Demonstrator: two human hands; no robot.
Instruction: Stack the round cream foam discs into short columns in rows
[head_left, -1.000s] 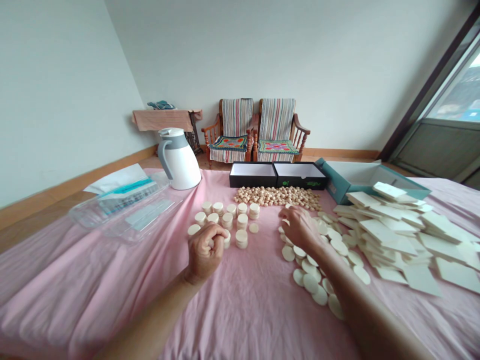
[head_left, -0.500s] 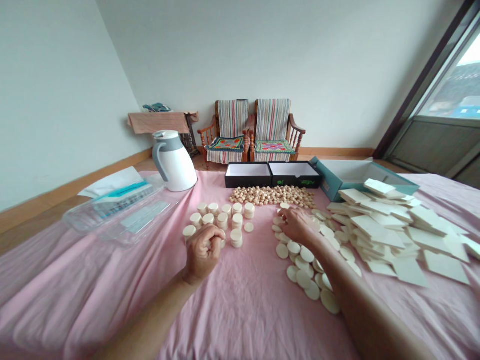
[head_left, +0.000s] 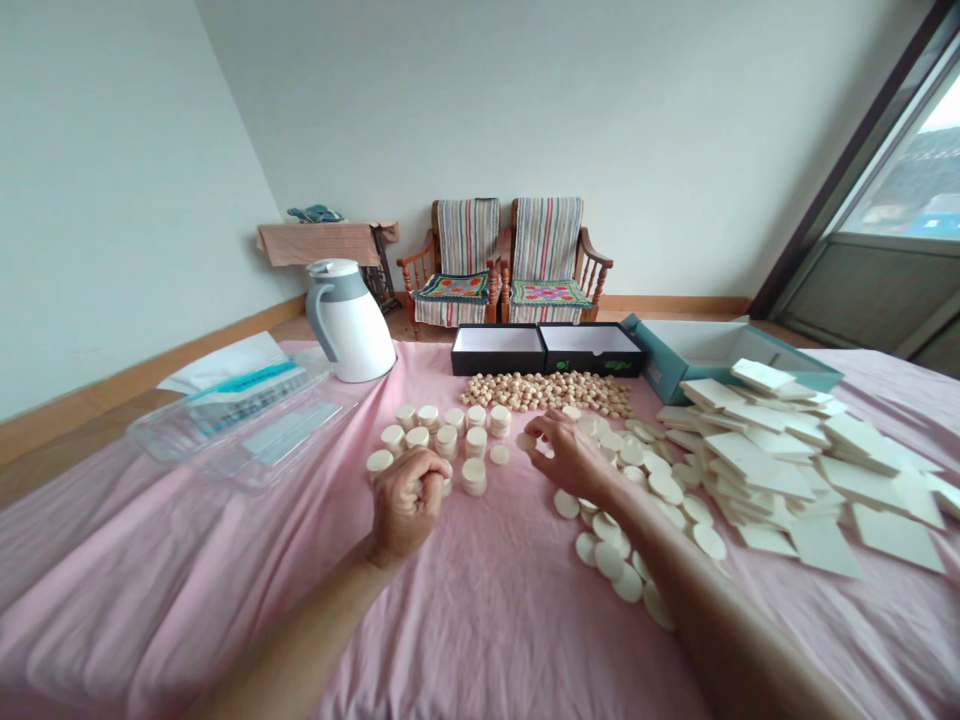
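My right hand (head_left: 574,457) pinches a pale round disc (head_left: 526,441) between thumb and fingers, just above the cloth. Beneath and beside that forearm spreads a loose pile of the same discs (head_left: 608,560). My left hand (head_left: 409,505) is closed in a loose fist by the near side of several short disc stacks (head_left: 474,474); its curled fingers hide whatever may be in them and partly cover a stack. A single disc (head_left: 499,455) lies flat to the right of the stacks.
Square pale tiles (head_left: 757,465) are heaped at right, before a teal box (head_left: 667,365). Small wooden beads (head_left: 547,391) lie before two black trays (head_left: 497,365). A white jug (head_left: 360,330) and clear plastic packaging (head_left: 225,420) are at left on the pink cloth (head_left: 480,610).
My right hand has moved left from the loose pile toward the stacks, now carrying a disc. My left hand has stayed in place.
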